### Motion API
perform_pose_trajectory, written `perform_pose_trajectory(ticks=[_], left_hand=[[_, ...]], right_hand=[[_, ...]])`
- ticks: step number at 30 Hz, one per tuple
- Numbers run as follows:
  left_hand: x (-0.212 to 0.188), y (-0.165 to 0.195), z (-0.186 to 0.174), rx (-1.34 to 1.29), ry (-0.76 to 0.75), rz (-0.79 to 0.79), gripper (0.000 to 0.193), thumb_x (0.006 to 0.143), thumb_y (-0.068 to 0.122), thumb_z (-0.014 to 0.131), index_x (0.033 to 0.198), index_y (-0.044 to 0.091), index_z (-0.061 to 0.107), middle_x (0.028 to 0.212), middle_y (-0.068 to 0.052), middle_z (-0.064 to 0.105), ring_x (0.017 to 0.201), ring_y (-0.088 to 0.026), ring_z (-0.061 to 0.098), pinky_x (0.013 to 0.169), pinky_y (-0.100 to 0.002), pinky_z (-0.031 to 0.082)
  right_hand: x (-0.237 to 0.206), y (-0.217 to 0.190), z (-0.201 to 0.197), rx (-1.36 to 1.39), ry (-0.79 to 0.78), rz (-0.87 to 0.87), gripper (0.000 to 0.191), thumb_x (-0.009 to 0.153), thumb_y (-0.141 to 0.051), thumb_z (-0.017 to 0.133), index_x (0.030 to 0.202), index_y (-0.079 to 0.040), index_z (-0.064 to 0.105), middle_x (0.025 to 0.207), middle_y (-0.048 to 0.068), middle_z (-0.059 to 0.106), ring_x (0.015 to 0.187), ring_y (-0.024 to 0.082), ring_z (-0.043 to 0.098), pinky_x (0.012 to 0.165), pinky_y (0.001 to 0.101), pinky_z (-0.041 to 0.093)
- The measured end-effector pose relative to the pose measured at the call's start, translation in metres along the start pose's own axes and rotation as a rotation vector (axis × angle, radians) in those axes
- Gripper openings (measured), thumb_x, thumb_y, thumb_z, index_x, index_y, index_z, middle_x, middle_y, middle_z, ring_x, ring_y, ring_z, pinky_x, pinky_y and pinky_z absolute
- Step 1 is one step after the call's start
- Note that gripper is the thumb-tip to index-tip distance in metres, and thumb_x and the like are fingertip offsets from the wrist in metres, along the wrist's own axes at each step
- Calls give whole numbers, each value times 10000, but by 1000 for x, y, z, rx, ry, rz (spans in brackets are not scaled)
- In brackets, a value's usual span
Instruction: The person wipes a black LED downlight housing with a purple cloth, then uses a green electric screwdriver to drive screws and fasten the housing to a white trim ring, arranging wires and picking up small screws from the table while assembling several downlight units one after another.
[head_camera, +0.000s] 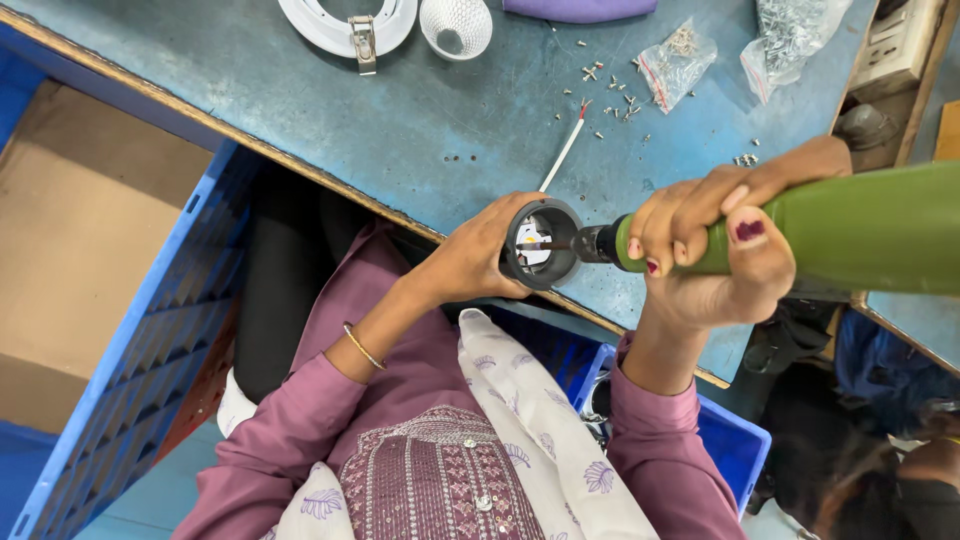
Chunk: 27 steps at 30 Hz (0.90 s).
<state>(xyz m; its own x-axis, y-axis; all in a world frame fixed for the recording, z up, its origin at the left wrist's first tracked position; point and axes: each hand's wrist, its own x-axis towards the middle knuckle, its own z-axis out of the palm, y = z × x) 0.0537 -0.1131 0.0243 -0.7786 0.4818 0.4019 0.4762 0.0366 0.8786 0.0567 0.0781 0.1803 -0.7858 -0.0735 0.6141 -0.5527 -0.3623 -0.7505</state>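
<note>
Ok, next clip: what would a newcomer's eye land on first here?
Probably the green electric screwdriver in the right hand, its bit reaching into a round dark lamp housing gripped by the left hand at the blue table's edge. Behind, loose screws and a white wire lie scattered.

Your green electric screwdriver (860, 228) runs off the right edge, and its bit tip is lost inside the round lamp housing (541, 243). At the top edge, the white ring (330, 22) and purple cloth (580, 8) are cut off; the loose screws (610, 90) are too small to tell apart.

A green screwdriver (850, 228), a dark grey lamp housing (540, 243), a mottled blue table (400, 110), a white ring (345, 22).
</note>
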Motion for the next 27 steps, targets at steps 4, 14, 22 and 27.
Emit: perform_pose_trajectory(ticks=[4,14,22,27], left_hand=[[0,2,0,17,-26,-54,1025,627,167,940,1487,66,390,1477,-151,507,1371,-346,525,1144,-401,452],[7,41,-28,-71,87,55,796,804,233,912,1463,79,493,1429,-99,606,1364,-281,555,1175,-396,423],[28,62,-32,-50,53,-81,214,880,168,815,1082,104,789,985,-21,790,816,-160,651,714,-291,513],[33,42,-27,-73,83,-151,156,888,160,796,1033,105,810,984,-29,806,780,-127,707,674,-268,515]], right_hand=[[9,0,-7,-52,-41,-43,232,1012,-253,553,1095,-88,413,608,46,455,400,147,488,360,342,481],[5,-34,-48,-59,54,-44,429,1027,-488,503,1108,-71,446,625,35,394,388,158,393,393,360,396],[12,-52,-69,58,110,-43,274,1060,-352,423,1077,-79,441,600,21,366,364,149,356,393,351,375],[10,-57,-81,14,86,-54,271,1074,-346,428,1094,-78,456,619,31,366,377,156,354,407,351,378]])
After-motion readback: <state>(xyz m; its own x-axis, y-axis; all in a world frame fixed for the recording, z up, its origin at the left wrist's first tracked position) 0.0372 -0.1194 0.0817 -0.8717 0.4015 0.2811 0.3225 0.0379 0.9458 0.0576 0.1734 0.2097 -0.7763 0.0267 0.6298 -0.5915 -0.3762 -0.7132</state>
